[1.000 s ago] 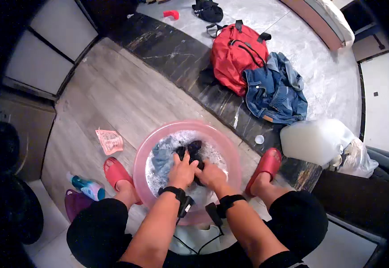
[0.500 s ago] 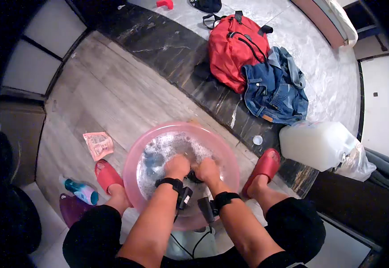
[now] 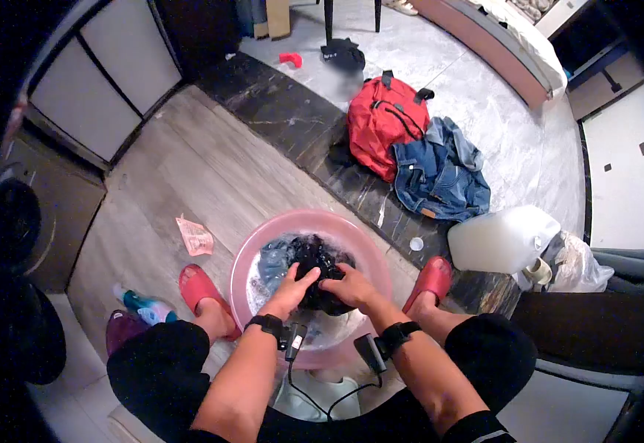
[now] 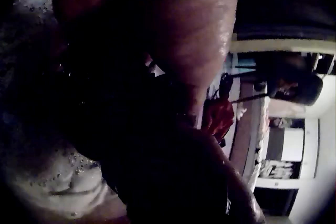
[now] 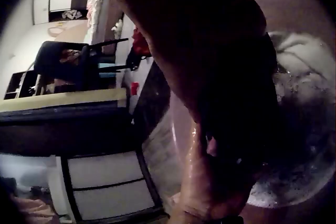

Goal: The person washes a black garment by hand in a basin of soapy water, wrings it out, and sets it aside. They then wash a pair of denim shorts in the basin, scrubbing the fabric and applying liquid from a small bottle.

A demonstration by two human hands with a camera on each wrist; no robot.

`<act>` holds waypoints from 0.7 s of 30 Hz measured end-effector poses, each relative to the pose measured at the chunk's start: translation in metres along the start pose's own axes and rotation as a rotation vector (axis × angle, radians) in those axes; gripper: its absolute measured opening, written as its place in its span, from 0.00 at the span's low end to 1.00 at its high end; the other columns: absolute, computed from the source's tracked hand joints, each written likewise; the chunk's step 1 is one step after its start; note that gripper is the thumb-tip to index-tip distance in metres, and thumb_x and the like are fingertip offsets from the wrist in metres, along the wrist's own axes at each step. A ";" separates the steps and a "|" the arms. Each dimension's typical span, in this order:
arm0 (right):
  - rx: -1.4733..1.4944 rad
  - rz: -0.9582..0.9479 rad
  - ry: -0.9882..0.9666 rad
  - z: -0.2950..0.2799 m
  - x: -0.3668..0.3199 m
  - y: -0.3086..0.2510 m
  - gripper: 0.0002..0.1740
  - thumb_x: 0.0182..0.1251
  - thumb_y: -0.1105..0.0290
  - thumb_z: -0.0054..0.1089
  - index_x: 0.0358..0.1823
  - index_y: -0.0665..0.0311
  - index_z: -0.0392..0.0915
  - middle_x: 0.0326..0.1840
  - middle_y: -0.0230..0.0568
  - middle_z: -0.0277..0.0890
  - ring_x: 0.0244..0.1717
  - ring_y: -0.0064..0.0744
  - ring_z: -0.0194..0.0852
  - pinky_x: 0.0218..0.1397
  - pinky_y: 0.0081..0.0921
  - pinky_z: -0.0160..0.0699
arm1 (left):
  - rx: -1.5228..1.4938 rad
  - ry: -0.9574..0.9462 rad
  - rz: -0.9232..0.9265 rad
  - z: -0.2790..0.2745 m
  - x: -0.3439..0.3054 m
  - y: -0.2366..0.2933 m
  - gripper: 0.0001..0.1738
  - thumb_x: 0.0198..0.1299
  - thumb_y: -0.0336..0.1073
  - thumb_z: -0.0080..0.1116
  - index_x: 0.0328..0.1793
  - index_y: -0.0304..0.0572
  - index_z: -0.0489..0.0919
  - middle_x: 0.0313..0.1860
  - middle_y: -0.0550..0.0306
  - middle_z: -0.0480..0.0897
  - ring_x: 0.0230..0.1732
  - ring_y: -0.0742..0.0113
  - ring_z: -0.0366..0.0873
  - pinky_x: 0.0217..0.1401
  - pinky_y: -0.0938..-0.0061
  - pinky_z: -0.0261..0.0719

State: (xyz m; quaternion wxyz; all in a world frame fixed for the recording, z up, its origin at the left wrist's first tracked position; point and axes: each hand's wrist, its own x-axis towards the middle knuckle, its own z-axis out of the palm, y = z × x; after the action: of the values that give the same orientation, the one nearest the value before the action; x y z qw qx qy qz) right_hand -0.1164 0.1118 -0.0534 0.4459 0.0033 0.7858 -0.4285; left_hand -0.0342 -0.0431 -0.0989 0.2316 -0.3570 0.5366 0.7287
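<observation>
A wet black cloth (image 3: 314, 255) is bunched up in a pink basin (image 3: 238, 288) of sudsy water. My left hand (image 3: 286, 292) grips its left side, thumb toward the middle. From the right, my right hand (image 3: 353, 288) grips the same cloth, and the two thumbs nearly meet over it. In the left wrist view the dark cloth (image 4: 136, 129) hangs under the palm, its folds lost in shadow. The right wrist view shows the cloth (image 5: 239, 103) dark against the hand too. A blue-grey cloth (image 3: 272, 260) lies in the suds at the basin's left.
Red slippers (image 3: 205, 294) flank the basin. On the left are a pink paper packet (image 3: 195, 236) and a blue bottle (image 3: 145, 306). A dark stone step carries a red backpack (image 3: 385, 125), jeans (image 3: 444, 173), a white jug (image 3: 499, 238) and a small cap (image 3: 416, 244).
Half a second ago both hands were pushed low into the suds with the black cloth mostly hidden. Now they have risen and spread slightly, with the cloth bunched up between them. The head view has tilted up.
</observation>
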 end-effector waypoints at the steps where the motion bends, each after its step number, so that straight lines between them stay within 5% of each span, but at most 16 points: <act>1: -0.023 -0.013 -0.021 -0.003 -0.007 -0.008 0.37 0.49 0.58 0.69 0.59 0.70 0.70 0.46 0.46 0.79 0.42 0.34 0.79 0.45 0.30 0.79 | -0.030 -0.024 -0.031 0.001 -0.017 0.013 0.50 0.53 0.66 0.59 0.77 0.59 0.51 0.71 0.48 0.62 0.68 0.51 0.64 0.65 0.53 0.62; 4: -0.166 -0.168 -0.089 -0.011 -0.028 -0.028 0.36 0.49 0.56 0.68 0.59 0.67 0.71 0.44 0.47 0.79 0.41 0.35 0.79 0.45 0.30 0.79 | -0.095 -0.077 -0.057 0.004 -0.055 0.040 0.55 0.49 0.70 0.61 0.77 0.61 0.49 0.69 0.56 0.66 0.66 0.55 0.66 0.59 0.43 0.62; 7: -0.359 -0.309 -0.052 -0.018 -0.072 -0.063 0.35 0.45 0.55 0.65 0.57 0.60 0.74 0.44 0.53 0.81 0.46 0.49 0.81 0.52 0.39 0.78 | -0.049 -0.045 -0.007 0.006 -0.082 0.063 0.37 0.59 0.67 0.54 0.69 0.60 0.64 0.51 0.66 0.80 0.44 0.71 0.82 0.35 0.73 0.80; 12: -0.612 -0.566 0.039 -0.026 -0.149 -0.111 0.33 0.47 0.57 0.65 0.58 0.61 0.71 0.40 0.57 0.79 0.42 0.56 0.79 0.48 0.45 0.77 | -0.183 -0.262 0.106 0.007 -0.139 0.105 0.33 0.61 0.68 0.47 0.59 0.51 0.76 0.49 0.60 0.83 0.45 0.69 0.83 0.43 0.72 0.83; 17: -0.633 -0.871 0.157 -0.027 -0.181 -0.114 0.34 0.49 0.61 0.68 0.59 0.65 0.70 0.41 0.56 0.77 0.43 0.57 0.77 0.48 0.42 0.75 | -0.038 -0.233 0.119 0.012 -0.183 0.130 0.35 0.62 0.69 0.44 0.60 0.50 0.75 0.49 0.60 0.83 0.45 0.68 0.82 0.48 0.72 0.81; 21: -0.584 -0.999 0.205 -0.027 -0.172 -0.104 0.34 0.49 0.60 0.70 0.59 0.58 0.69 0.41 0.53 0.72 0.40 0.57 0.77 0.43 0.46 0.78 | -0.023 -0.233 0.173 0.013 -0.201 0.134 0.37 0.60 0.69 0.48 0.61 0.46 0.74 0.49 0.59 0.82 0.46 0.70 0.81 0.46 0.74 0.80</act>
State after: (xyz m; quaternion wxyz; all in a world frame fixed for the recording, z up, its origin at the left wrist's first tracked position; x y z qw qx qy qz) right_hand -0.0718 0.1288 0.1433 0.0942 -0.4491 0.8168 -0.3497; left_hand -0.0061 -0.0638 0.1399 0.2245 -0.2249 0.5263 0.7887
